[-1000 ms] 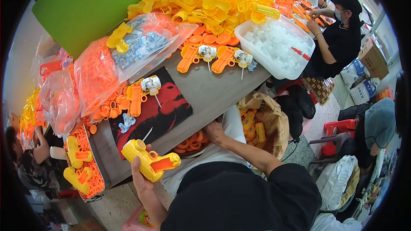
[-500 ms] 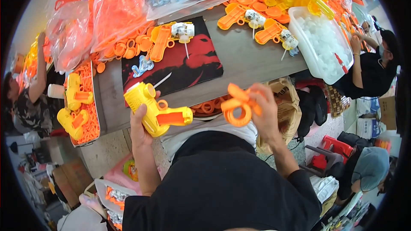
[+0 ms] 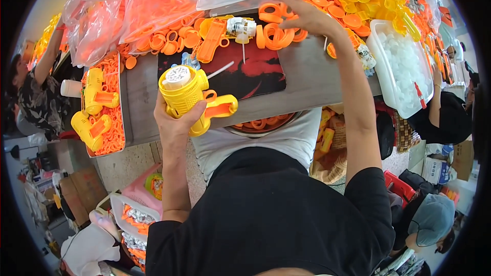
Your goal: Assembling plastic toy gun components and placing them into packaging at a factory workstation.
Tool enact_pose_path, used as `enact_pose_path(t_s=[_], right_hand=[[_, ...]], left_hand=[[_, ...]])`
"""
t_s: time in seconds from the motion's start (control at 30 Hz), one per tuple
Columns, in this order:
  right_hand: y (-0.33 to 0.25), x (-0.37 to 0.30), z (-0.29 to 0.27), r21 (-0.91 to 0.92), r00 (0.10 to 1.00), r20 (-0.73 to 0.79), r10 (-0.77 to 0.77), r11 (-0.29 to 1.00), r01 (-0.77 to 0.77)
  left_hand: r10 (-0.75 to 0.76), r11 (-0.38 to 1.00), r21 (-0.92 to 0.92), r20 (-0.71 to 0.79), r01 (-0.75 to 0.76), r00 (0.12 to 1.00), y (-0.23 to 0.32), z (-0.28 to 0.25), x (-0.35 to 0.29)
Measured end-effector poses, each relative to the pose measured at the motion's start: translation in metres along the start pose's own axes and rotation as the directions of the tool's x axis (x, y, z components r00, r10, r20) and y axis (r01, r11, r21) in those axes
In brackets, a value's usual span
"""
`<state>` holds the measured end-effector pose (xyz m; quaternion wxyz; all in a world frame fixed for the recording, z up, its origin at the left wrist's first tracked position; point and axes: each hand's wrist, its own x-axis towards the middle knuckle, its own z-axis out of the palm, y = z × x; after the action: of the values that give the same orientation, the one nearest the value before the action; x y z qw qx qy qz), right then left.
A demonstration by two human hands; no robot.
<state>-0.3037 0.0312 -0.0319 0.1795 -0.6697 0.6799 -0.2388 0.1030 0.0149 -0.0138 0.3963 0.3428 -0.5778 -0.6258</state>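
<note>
Over the table, left hand (image 3: 176,117) grips a yellow toy gun (image 3: 192,97) — right hand's (image 3: 307,18) fingers touch orange rings (image 3: 276,36), grasp unclear.

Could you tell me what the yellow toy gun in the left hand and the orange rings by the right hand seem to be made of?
Yellow toy gun: probably moulded plastic, glossy with uniform colour. Orange rings: likely the same smooth, shiny plastic.

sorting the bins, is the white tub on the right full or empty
Full, or nearly so: the white tub holds small whitish pieces heaped across it to about rim level, with a red stick lying on top.
</note>
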Motion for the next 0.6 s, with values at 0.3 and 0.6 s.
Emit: enact_pose_path(t_s=[0.3,0.6], right_hand=[[-0.087,-0.062,0.039,-0.083,0.929,-0.300,0.217,0.964,-0.252],[-0.100,-0.071,0.123,-0.075,0.938,-0.346,-0.029,0.997,0.003]], left_hand=[[0.260,0.839,0.462,0.120,-0.286,0.958,-0.005,0.008,0.028],[0.196,0.869,0.440,0.110,-0.224,0.974,0.003,0.006,0.028]])
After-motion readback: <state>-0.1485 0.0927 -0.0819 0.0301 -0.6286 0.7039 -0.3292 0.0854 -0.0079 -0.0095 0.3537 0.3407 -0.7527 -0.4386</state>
